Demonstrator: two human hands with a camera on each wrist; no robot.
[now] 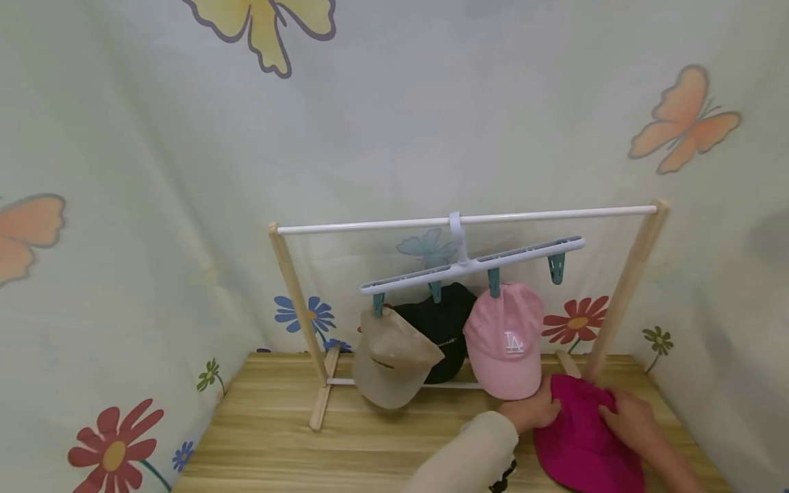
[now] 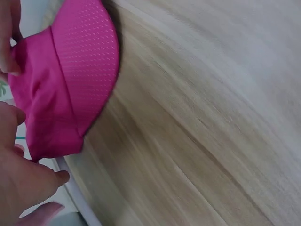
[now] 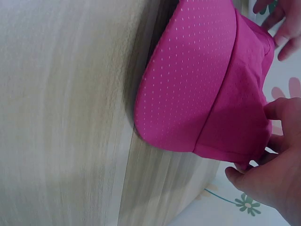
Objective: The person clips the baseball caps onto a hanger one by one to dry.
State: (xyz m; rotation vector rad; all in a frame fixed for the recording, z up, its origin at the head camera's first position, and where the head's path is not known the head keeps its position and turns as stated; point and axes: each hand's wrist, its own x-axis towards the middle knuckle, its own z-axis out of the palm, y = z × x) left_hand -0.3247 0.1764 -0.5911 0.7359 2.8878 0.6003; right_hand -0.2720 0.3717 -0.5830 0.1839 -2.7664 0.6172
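A magenta cap (image 1: 579, 431) with a dotted brim is on the wooden table at the front right, brim toward me. My left hand (image 1: 535, 409) grips its left side, close below the pink cap. On the opposite side, my right hand (image 1: 633, 421) holds the crown with the thumb on top. The left wrist view shows the left hand (image 2: 28, 174) at the cap's edge; in the right wrist view the right hand's fingers (image 3: 277, 110) curl at the crown. Above, a white clip hanger (image 1: 471, 266) hangs tilted, its right end higher, with a green clip (image 1: 557, 268) hanging free there.
From the hanger's other clips hang a beige cap (image 1: 394, 356), a black cap (image 1: 453, 329) and a pink cap (image 1: 505, 342) marked LA. The hanger hooks over a white rod (image 1: 370, 226) on a wooden-legged rack (image 1: 629, 287). Floral cloth walls surround the table (image 1: 265, 438).
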